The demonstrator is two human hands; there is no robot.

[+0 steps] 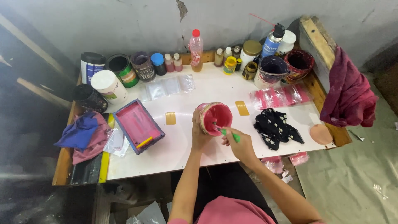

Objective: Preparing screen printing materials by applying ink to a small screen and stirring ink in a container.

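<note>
My left hand (199, 132) grips a round tub of pink-red paint (216, 117), tilted so its open mouth faces me above the white table (207, 89). My right hand (239, 143) holds a green-handled stirring tool (229, 133) whose tip dips into the paint inside the tub. Both hands are at the table's near middle.
A blue-framed printing screen (138, 125) with a pink mesh lies left. Cans, jars and bottles (195, 49) line the back wall. A black patterned cloth (275, 127), pink plastic sheets (280, 96), two tan tape pieces and a round lid (321, 134) lie right. Rags (85, 135) pile far left; a maroon cloth (349, 93) hangs right.
</note>
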